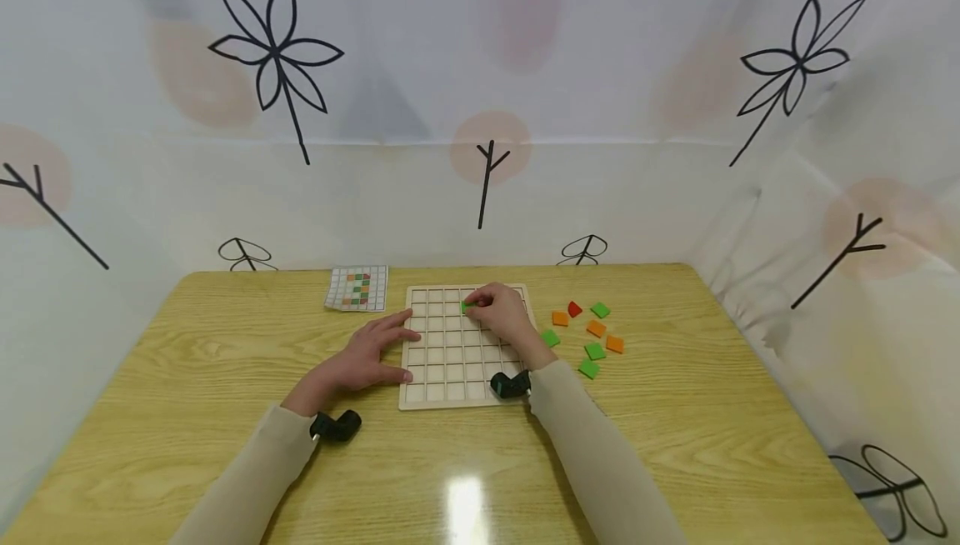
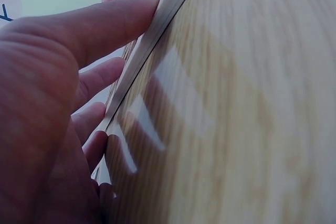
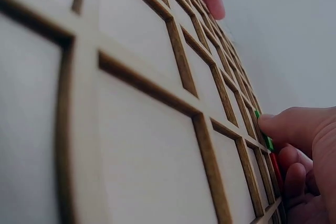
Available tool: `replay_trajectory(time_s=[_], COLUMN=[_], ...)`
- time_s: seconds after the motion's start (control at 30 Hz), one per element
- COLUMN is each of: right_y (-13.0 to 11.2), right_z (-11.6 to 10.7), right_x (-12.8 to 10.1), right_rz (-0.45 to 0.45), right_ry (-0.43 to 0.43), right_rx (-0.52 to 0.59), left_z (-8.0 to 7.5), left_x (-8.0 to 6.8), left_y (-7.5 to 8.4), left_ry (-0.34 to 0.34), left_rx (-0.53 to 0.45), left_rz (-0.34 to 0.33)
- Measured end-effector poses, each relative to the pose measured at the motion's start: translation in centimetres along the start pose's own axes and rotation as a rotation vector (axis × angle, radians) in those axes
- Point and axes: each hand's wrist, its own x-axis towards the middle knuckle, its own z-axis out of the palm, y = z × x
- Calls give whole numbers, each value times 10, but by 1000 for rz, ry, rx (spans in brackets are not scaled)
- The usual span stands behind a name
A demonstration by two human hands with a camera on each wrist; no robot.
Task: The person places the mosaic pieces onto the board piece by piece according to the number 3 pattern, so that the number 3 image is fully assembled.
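A pale wooden grid board [image 1: 435, 395] lies on the table. My right hand [image 1: 504, 316] reaches over its upper part, fingers curled. Its thumb and fingers pinch a small green tile [image 1: 466, 307] at a cell in the upper rows. In the right wrist view the thumb is against the green tile [image 3: 268, 142], and a red piece [image 3: 276, 171] shows beside it, partly hidden by the fingers. My left hand [image 1: 367, 356] rests at the board's left edge with fingers spread; in the left wrist view its thumb [image 2: 149, 1] touches the rim.
Right of the board lie loose green tiles [image 1: 595, 351], orange tiles [image 1: 596, 328] and a red quarter-round piece [image 1: 574, 309]. A paper pattern card [image 1: 378, 287] with a coloured grid lies at the back left. A patterned cloth [image 1: 390, 195] hangs behind the table.
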Motion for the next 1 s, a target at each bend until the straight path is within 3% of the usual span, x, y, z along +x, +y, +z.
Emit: replay_trajectory(time_s=[0.5,0.77,1.0], right_y=[7,10,14], right_z=[2,-8,-18], right_x=[0,3,3], right_rz=[-6,-7,-2], right_ry=[-2,-25,-34], right_rx=[59,194,172], left_z=[0,-2,-2], left_x=[-2,0,-1], left_y=[-5,-3,-2], left_ry=[-3,2,-10], left_rx=[11,26,12], left_rz=[-3,17,3])
